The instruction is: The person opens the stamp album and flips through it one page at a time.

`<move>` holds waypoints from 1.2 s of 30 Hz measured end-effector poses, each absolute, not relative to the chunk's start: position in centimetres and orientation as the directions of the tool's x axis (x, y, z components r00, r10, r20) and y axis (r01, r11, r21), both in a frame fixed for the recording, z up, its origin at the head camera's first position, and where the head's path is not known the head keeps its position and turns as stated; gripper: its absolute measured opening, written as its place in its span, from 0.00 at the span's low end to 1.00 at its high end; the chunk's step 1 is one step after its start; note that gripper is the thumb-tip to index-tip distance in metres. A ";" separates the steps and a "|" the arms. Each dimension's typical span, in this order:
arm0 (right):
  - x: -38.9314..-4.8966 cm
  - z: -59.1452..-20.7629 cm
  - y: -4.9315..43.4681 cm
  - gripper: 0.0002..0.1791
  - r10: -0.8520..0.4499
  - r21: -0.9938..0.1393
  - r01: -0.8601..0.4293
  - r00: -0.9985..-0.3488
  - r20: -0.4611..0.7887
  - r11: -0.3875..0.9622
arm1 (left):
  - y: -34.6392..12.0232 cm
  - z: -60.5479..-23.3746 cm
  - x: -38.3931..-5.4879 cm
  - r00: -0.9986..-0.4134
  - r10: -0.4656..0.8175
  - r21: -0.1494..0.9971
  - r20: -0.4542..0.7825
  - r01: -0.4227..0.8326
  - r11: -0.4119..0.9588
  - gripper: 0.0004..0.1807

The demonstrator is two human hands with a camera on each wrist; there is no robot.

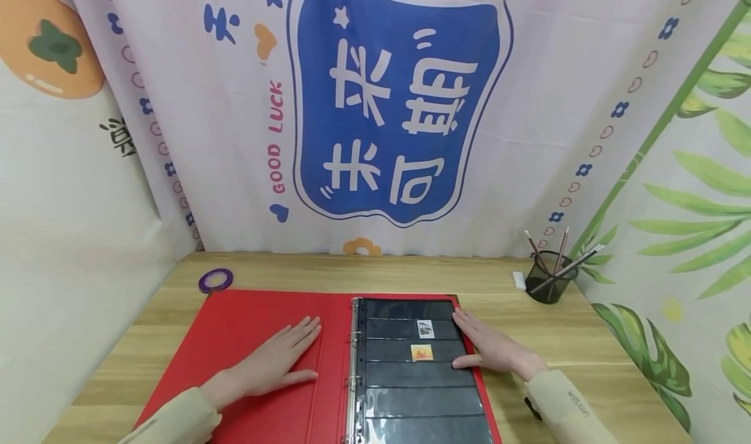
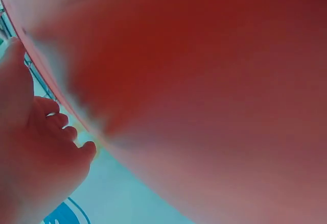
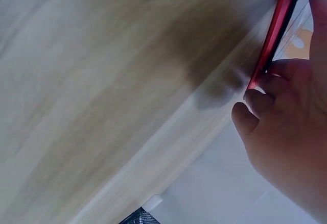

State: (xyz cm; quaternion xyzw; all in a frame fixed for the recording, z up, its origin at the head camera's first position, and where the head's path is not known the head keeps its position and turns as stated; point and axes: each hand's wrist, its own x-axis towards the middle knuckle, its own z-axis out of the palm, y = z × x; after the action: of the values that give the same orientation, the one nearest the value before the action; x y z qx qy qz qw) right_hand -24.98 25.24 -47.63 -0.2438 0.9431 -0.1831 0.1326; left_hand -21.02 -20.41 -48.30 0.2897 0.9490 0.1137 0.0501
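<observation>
White cloth (image 1: 545, 124) hangs behind the surface (image 1: 375, 273), printed with a large blue badge of white characters, a "GOOD LUCK" line in pink and rows of small hearts and blue flowers. On the right, a pale wall covering (image 1: 698, 229) carries green leaves; on the left, a white one (image 1: 64, 190) shows an orange fruit.

Pale wood grain runs across the surface. Close to its far left corner lies a purple tape roll (image 1: 203, 282), just beside the binder's corner. Toward the far right corner stands a black mesh cup (image 1: 544, 293) with pencils (image 1: 561, 248) leaning in it, a white eraser (image 1: 519, 281) next to it.

Between these, the red binder (image 1: 246, 317) lies spread flat, reaching toward the surface's near edge, its metal rings along the middle. A black pocket page (image 1: 419, 398) covers its right half, with one greyish stamp (image 1: 425, 328) and one yellow-orange stamp (image 1: 422, 353) in separate strips.

The left hand (image 1: 266, 366) rests on the bare red cover, fingers straight, thumb apart. The right hand (image 1: 495, 347) lies at the page's outer edge, fingers extended, gripping nothing visibly.
</observation>
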 end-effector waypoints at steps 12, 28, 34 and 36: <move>-26.2 -48.2 24.8 0.48 -0.440 -0.337 -0.393 -0.895 -0.073 0.856 | -20.5 -49.3 -21.3 -0.809 0.585 0.241 -0.048 0.559 0.793 0.49; -29.2 -48.8 24.4 0.55 -0.494 -0.275 -0.460 -0.867 -0.066 0.845 | -20.3 -49.7 -21.3 -0.801 0.598 0.231 -0.009 0.580 0.781 0.49; -29.1 -49.0 24.4 0.53 -0.506 -0.278 -0.476 -0.862 -0.041 0.834 | -20.2 -49.3 -21.2 -0.809 0.586 0.244 -0.051 0.559 0.793 0.49; -29.1 -49.1 24.4 0.52 -0.514 -0.288 -0.486 -0.857 -0.028 0.825 | -20.2 -49.3 -21.2 -0.810 0.582 0.242 -0.065 0.553 0.797 0.49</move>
State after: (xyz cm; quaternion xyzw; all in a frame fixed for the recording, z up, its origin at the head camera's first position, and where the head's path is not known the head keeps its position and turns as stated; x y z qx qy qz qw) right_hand -29.10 24.39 -49.11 -0.2620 0.9539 -0.1367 0.0523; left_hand -21.15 -20.16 -49.26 0.3003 0.9454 0.1063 0.0682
